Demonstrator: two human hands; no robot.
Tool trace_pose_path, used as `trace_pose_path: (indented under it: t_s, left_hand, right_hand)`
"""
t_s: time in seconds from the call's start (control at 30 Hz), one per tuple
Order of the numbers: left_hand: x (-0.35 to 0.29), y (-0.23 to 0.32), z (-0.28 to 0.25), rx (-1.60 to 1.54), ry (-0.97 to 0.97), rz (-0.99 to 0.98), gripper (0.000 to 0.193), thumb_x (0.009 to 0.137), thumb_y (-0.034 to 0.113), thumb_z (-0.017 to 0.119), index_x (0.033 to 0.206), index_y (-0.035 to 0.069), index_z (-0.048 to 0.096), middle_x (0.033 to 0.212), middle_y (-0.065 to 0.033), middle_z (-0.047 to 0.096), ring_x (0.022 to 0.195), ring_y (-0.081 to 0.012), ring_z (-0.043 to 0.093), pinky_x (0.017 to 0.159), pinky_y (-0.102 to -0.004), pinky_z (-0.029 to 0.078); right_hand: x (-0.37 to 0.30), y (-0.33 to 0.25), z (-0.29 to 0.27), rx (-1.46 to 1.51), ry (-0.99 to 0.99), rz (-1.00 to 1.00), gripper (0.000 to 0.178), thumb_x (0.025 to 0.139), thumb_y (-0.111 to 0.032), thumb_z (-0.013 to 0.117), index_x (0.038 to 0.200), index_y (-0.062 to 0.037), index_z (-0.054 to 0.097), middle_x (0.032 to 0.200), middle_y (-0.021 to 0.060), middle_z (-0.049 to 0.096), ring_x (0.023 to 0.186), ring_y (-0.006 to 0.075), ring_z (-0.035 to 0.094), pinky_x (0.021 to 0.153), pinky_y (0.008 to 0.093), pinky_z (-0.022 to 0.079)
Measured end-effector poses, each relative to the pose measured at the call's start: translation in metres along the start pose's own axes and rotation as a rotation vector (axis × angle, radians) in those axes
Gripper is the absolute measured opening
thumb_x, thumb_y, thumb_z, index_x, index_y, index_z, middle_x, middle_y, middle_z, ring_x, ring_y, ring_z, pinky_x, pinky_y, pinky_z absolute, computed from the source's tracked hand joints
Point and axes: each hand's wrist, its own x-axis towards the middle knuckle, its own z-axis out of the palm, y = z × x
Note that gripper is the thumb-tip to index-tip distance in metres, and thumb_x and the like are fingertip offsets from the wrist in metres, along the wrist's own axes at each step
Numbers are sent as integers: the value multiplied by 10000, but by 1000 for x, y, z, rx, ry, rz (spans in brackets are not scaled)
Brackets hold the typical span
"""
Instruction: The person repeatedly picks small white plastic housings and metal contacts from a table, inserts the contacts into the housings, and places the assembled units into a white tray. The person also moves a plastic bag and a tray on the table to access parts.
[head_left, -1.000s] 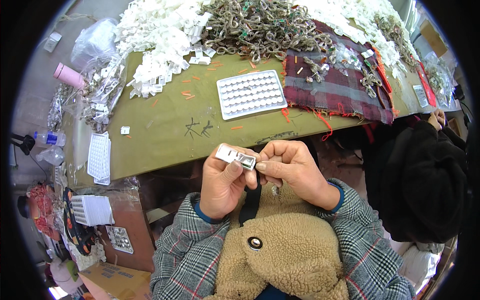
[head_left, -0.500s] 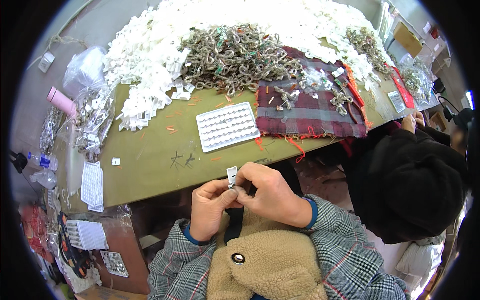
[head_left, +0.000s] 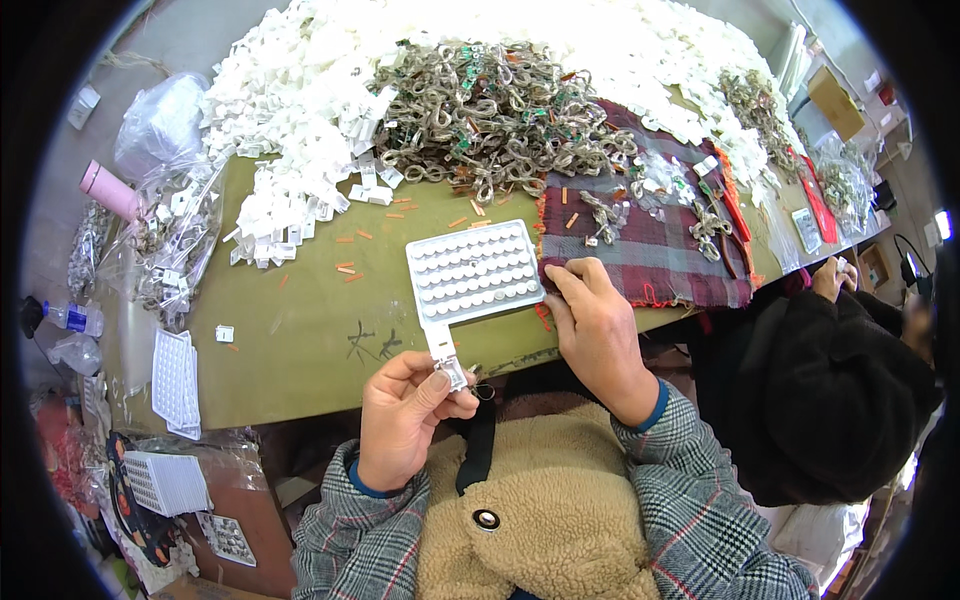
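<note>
My left hand (head_left: 405,420) pinches a white case (head_left: 441,345), best held steady; my right hand (head_left: 603,325), half-curled beside the tray (head_left: 490,310), contents undetermined.

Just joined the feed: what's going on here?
The person's left hand holds a small white case, open, near the front of the table. The right hand is at the right edge of a white tray of round white pieces, beside a plaid cloth; whether it touches anything is unclear. White parts and looped cords are heaped farther back.
</note>
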Motion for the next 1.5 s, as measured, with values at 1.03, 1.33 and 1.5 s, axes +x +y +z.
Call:
trace_pose_path:
  t_s: [1.03, 1.33, 1.5]
  left_hand:
    - [-5, 13, -30, -180, -102, -132, 203, 968, 77, 620, 1130, -36, 573, 1023, -204, 698, 798, -209, 723, 711, -326, 626]
    - [4, 23, -29, -252, -62, -201, 240, 992, 93, 573, 1193, -38, 562, 1043, -217, 664, 812, -198, 699, 739, -323, 629]
    - [8, 20, -25, -305, -75, -156, 226, 999, 68, 556, 1200, -35, 559, 1078, -212, 670, 889, -212, 708, 793, -341, 633]
  right_hand:
    - [11, -26, 40, 81, -151, -162, 202, 788, 54, 713, 987, 30, 688, 883, 138, 595, 770, 275, 621, 668, 346, 517]
    - [26, -19, 32, 222, -202, -34, 180, 837, 55, 649, 1012, 26, 616, 918, 154, 581, 817, 330, 626, 714, 379, 526]
    - [31, -11, 43, 51, -236, -250, 268, 752, 47, 594, 1014, 17, 642, 969, 140, 584, 873, 310, 625, 716, 375, 532]
